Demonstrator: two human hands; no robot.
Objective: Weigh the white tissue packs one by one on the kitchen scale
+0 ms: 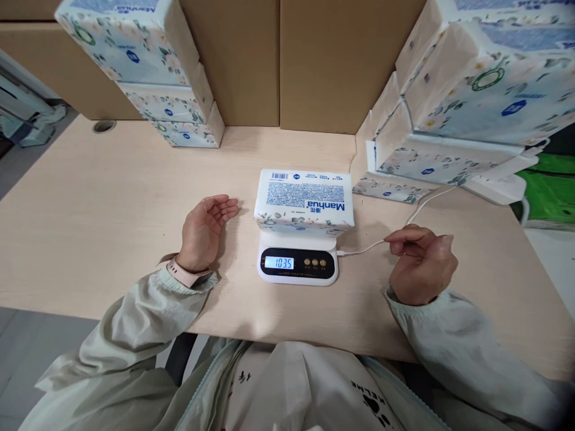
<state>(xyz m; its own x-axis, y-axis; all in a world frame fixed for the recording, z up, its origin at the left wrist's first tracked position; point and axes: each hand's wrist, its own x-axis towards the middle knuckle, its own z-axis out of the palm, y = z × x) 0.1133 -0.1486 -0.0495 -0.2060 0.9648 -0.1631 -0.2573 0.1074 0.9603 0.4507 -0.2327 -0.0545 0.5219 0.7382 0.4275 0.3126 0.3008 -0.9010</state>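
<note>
Fingers of the left hand point(202, 230) first: loosely curled, nothing held, between 9 and 10 o'clock of the white digital scale point(296, 272). As for the right hand point(422, 266), at 3 o'clock: curled too, right by the white cable point(366, 249), but can't tell from this angle whether pinching it or just in front of it.

For a clean reading, would keep both hands clear of the floral tissue pack point(305, 200), sitting on the scale's platform just past the display point(279, 263), toward 12. Seems to stick out a touch at 3 o'clock, so maybe centre it. Don't tug the cable; could shift the scale. Wait for steady digits before trusting them.

Now the readable stuff: "103.5" on the display, as best can be made out; unit too tiny. "Manhua" on the pack, upside down from this seat, plus Chinese characters and a barcode at its 11 o'clock corner. "Manhua" again atop the left stack point(173, 102), at 11 on the pale surface point(112, 209). "KELME" on the shirt point(287, 383), toward 5.
</note>
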